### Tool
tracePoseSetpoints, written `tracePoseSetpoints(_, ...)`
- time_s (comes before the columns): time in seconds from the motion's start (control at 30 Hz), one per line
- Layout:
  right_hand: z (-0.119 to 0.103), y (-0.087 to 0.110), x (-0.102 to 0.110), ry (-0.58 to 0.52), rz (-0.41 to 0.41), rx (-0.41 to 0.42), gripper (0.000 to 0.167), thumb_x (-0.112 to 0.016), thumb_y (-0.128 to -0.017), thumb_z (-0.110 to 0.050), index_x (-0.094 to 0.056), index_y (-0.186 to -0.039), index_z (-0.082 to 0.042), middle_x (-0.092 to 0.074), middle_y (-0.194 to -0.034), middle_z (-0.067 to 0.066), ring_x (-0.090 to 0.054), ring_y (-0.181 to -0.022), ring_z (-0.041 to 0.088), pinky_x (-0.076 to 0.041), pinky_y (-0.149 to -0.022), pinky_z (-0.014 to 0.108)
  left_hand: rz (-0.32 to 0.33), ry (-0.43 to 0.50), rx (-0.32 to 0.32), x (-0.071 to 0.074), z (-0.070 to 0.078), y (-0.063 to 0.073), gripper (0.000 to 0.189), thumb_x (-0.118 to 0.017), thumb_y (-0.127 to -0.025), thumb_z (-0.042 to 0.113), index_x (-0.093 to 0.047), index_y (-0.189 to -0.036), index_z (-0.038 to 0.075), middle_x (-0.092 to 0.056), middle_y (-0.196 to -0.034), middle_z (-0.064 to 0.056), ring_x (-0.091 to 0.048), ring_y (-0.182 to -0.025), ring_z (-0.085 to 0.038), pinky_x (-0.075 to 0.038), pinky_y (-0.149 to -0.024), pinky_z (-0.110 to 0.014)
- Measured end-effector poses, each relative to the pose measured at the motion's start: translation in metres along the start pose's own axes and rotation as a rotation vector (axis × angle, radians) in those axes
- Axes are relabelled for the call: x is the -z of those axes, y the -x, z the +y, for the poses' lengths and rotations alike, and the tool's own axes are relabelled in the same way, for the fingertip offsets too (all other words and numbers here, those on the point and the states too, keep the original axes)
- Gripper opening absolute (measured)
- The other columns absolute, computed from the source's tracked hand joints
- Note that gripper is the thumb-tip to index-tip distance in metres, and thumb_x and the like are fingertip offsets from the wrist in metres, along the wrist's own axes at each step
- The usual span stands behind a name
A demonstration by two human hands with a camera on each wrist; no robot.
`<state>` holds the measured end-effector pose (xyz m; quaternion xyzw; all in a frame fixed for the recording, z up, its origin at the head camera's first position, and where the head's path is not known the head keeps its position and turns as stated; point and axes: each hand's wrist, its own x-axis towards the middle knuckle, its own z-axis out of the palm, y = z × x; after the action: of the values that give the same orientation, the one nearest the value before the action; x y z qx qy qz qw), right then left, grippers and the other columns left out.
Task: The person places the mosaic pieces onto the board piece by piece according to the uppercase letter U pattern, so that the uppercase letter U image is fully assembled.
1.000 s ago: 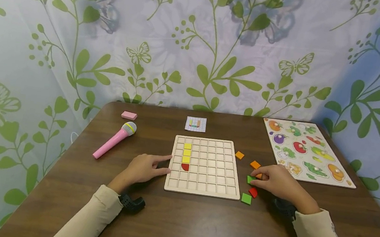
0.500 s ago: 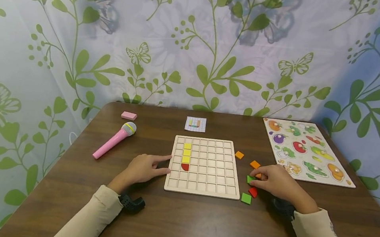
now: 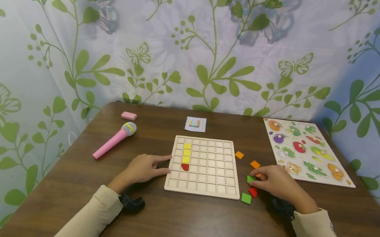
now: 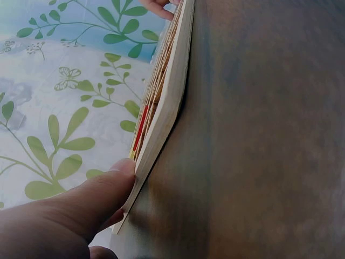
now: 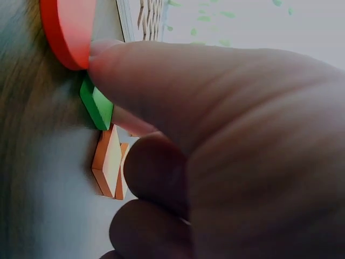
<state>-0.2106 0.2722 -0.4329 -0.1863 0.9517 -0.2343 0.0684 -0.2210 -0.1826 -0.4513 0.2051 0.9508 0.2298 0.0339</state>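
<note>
Pick-up step, I'd say: R hand [image 3: 276, 181] pinches green tile [image 3: 250, 179], L hand [image 3: 144, 167] touches board [image 3: 213, 163] edge w/o gripping; next prob. needs lift & carry over.

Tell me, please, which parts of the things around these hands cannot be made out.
Head view: the full shape of the orange tile at the right hand, hidden by its fingers.
Head view: fine details on the card, too small.
Left wrist view: most cells of the board, seen nearly edge-on.
Right wrist view: the loose red piece, cut off by the top edge.
</note>
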Motion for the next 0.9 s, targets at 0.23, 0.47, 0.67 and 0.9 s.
tracePoseSetpoints(0.23, -0.0014, 0.0007, -0.0005, -0.007, 0.002, 0.01, 0.027, -0.082, -0.088, -0.033, -0.08, -0.106, -0.013, -0.045, -0.06, -0.006, -0.044, -0.054, 0.014, -0.032, -0.052, 0.027, -0.004, -0.001, 0.004, -0.0007, 0.0002, 0.0002, 0.057, -0.069, -0.093, 0.055, -0.059, -0.145, 0.034, -0.037, -0.056, 0.008, -0.03, -0.049, -0.009, -0.026, -0.05, -0.028)
tracePoseSetpoints(0.47, -0.0034, 0.0004, -0.0013, 0.003, 0.009, 0.021, 0.027, -0.081, -0.089, -0.033, -0.079, -0.106, -0.012, -0.044, -0.06, -0.006, -0.043, -0.053, 0.013, -0.032, -0.051, 0.027, -0.006, 0.0, 0.005, 0.0013, 0.0012, 0.0, 0.058, -0.07, -0.093, 0.055, -0.059, -0.146, 0.033, -0.037, -0.055, 0.007, -0.031, -0.048, -0.009, -0.027, -0.049, -0.028)
tracePoseSetpoints(0.67, -0.0032, -0.0001, -0.0012, 0.014, 0.023, 0.024, 0.026, -0.081, -0.088, -0.033, -0.079, -0.105, -0.013, -0.044, -0.059, -0.006, -0.043, -0.052, 0.013, -0.032, -0.051, 0.026, 0.005, -0.005, 0.001, 0.0018, 0.0023, -0.002, 0.057, -0.07, -0.093, 0.055, -0.06, -0.145, 0.033, -0.038, -0.056, 0.007, -0.031, -0.048, -0.009, -0.027, -0.049, -0.028)
tracePoseSetpoints(0.9, -0.0014, 0.0009, -0.003, 0.03, 0.024, 0.056, 0.023, -0.081, -0.088, -0.032, -0.08, -0.104, -0.014, -0.044, -0.058, -0.008, -0.042, -0.051, 0.011, -0.032, -0.05, 0.026, 0.01, -0.009, -0.002, -0.0028, -0.0002, -0.0005, 0.058, -0.07, -0.092, 0.057, -0.06, -0.145, 0.034, -0.038, -0.055, 0.008, -0.031, -0.048, -0.008, -0.027, -0.049, -0.028)
